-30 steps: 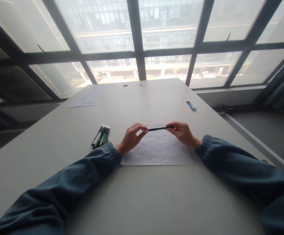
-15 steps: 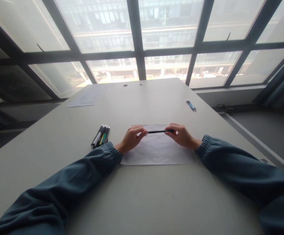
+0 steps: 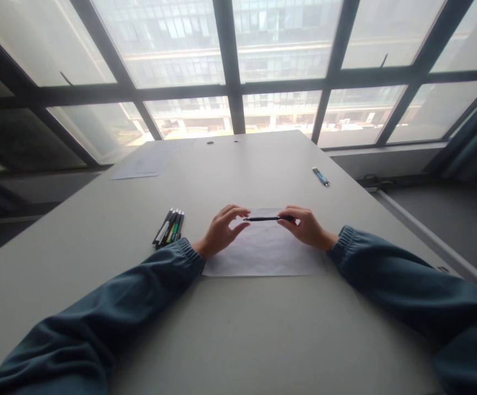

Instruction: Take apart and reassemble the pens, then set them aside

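Note:
A black pen (image 3: 268, 219) is held level just above a white sheet of paper (image 3: 263, 255) on the grey table (image 3: 238, 323). My right hand (image 3: 306, 226) is closed on the pen's right end. My left hand (image 3: 222, 229) sits at the pen's left tip, fingers slightly spread and curled around it; whether they pinch the tip I cannot make out. Both forearms wear dark blue sleeves and rest on the table.
A bundle of several pens (image 3: 170, 229) lies left of my left hand. A single blue pen (image 3: 321, 176) lies far right near the table edge. More paper (image 3: 146, 163) lies at the far left corner. Large windows stand behind the table.
My left fingers have loosened and spread a little at the pen's tip. The pen and my right hand have stayed almost where they were.

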Motion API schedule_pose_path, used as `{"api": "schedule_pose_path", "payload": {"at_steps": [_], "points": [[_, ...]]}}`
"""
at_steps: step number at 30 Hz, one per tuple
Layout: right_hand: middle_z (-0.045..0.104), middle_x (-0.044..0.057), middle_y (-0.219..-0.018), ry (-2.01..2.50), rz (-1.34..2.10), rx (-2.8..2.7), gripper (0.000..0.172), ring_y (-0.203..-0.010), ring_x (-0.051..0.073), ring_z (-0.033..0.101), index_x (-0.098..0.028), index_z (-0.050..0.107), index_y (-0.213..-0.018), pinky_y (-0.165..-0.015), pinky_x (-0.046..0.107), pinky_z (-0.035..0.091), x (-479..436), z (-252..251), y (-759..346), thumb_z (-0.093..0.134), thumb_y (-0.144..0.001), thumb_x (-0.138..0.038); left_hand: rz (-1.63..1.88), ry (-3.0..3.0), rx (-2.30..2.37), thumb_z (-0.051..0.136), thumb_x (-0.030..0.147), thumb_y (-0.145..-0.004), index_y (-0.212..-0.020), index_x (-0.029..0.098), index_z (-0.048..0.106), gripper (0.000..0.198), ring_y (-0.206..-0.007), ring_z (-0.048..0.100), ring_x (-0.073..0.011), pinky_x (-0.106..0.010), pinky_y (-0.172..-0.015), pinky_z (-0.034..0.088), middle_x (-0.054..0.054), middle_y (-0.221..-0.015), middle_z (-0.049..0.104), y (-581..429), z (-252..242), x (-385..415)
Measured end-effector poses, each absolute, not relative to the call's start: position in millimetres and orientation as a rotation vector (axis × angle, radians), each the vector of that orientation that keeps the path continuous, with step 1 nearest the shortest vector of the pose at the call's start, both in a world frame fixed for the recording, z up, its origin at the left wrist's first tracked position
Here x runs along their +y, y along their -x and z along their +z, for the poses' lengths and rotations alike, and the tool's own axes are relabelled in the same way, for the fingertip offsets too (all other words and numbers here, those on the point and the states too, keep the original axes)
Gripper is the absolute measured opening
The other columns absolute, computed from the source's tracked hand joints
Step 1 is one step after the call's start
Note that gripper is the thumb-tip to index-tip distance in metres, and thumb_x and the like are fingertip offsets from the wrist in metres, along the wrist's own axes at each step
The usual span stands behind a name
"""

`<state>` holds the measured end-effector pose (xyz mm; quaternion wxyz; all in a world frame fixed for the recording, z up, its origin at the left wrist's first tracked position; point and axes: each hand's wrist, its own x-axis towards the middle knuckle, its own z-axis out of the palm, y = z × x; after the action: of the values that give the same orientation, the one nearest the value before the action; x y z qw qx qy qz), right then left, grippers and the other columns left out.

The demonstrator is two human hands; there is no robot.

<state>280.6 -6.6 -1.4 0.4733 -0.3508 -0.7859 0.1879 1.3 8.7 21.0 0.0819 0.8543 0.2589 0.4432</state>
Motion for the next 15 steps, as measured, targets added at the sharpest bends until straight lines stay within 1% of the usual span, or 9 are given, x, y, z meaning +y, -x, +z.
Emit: {"api": "schedule_pose_path", "payload": {"at_steps": [3,5,8,10,15], "points": [[0.067,0.004,-0.081,0.859,0.465,-1.919,0.016,-0.063,0.013,0.055,-0.019,0.072,-0.092,-0.06,0.027,0.047,-6.4,-1.7,-280.8,0.066,-0.092,-0.034,1.333,-2.544,0.785,0.068,0.028,-0.092,-0.115,0.021,0.064,0.024,-0.085,0.065,-0.0167,-0.031,-0.077,0.055,-0.005,-0.092,0.071,-1.3,18.9,9.5],[0.067,0.004,-0.081,0.864,0.465,-1.916,0.018,-0.063,0.013,0.055,-0.019,0.072,-0.092,-0.06,0.027,0.047,-6.0,-2.1,-281.0,0.065,-0.092,-0.035,1.325,-2.541,0.789,0.066,0.027,-0.093,-0.116,0.021,0.065,0.023,-0.086,0.065,-0.0167,-0.032,-0.079,0.055,-0.006,-0.094,0.072,-1.3,18.5,9.7],[0.067,0.004,-0.081,0.873,0.467,-1.911,0.019,-0.063,0.013,0.055,-0.019,0.072,-0.092,-0.059,0.027,0.047,-5.6,-2.8,-281.5,0.065,-0.092,-0.037,1.309,-2.539,0.776,0.063,0.027,-0.095,-0.109,0.02,0.068,0.017,-0.087,0.066,-0.0177,-0.034,-0.081,0.055,-0.008,-0.097,0.074,-1.6,19.7,9.4],[0.067,0.004,-0.081,0.875,0.47,-1.911,0.019,-0.063,0.013,0.055,-0.019,0.072,-0.092,-0.059,0.027,0.047,-5.7,-2.7,-281.6,0.065,-0.092,-0.037,1.301,-2.532,0.769,0.062,0.029,-0.095,-0.103,0.02,0.07,0.014,-0.087,0.066,-0.0184,-0.034,-0.081,0.055,-0.008,-0.095,0.074,-1.9,20.7,9.1],[0.067,0.004,-0.081,0.872,0.471,-1.91,0.017,-0.063,0.013,0.055,-0.019,0.072,-0.092,-0.06,0.027,0.047,-7.1,-1.0,-281.1,0.066,-0.092,-0.034,1.283,-2.51,0.813,0.062,0.031,-0.096,-0.097,0.019,0.07,0.015,-0.081,0.066,-0.0173,-0.032,-0.076,0.054,-0.006,-0.088,0.073,-1.7,21.2,8.8]]}}
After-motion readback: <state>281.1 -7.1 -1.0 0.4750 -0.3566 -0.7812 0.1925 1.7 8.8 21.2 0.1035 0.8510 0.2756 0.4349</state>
